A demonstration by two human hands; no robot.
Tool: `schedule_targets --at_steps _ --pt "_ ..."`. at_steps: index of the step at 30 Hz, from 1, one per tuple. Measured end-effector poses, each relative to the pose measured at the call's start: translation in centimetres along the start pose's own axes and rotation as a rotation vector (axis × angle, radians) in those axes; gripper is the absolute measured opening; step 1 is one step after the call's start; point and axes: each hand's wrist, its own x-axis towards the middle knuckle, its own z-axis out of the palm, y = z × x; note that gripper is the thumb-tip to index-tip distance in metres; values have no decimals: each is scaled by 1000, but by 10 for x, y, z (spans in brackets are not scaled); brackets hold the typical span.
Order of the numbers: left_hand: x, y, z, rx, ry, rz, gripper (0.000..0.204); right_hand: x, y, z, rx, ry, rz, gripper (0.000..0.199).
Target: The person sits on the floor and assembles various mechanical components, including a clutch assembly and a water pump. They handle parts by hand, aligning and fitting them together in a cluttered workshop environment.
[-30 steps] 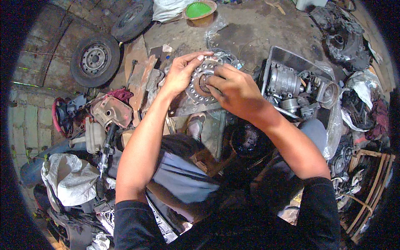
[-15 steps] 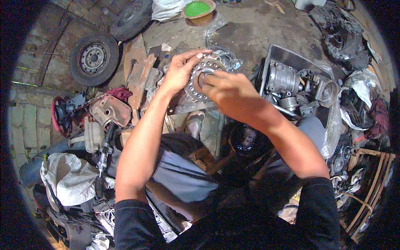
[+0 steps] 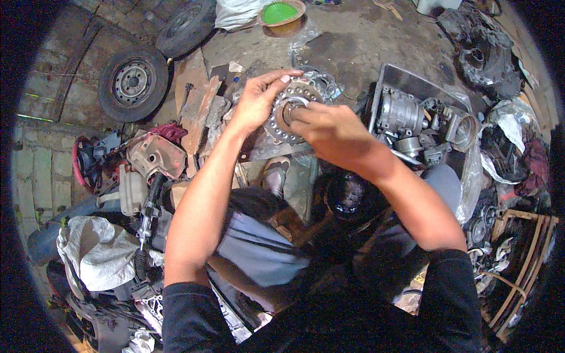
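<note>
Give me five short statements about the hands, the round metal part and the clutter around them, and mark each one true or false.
1. Both hands are on the round metal part. True: the left hand grips its left rim and the right hand covers its right side.
2. A green bowl lies at the top of the view. True.
3. The wheel with a steel rim lies to the person's right. False: it lies on the floor to the person's left.
4. The metal tray right of the hands holds no parts. False: grey machine parts lie in it.
5. The left hand holds a wrench. False: it holds only the round metal part.
</note>
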Motion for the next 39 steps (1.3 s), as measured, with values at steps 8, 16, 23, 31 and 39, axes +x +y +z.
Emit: schedule_targets --at_steps 8,16,23,31,39 --pt "3 -1 -3 1 -24 32 33 -11 11 -25 314 145 260 22" --pt "15 25 0 284 -115 -80 32 -15 17 -38 673 -26 625 19" --pt "14 37 1 329 -170 -228 44 -36 18 -45 701 -64 673 27" --pt "-19 17 4 -26 339 -87 26 -39 -3 -67 955 -68 789 55" --pt "-26 12 1 -74 394 -123 31 -60 11 -38 914 -154 1047 26"
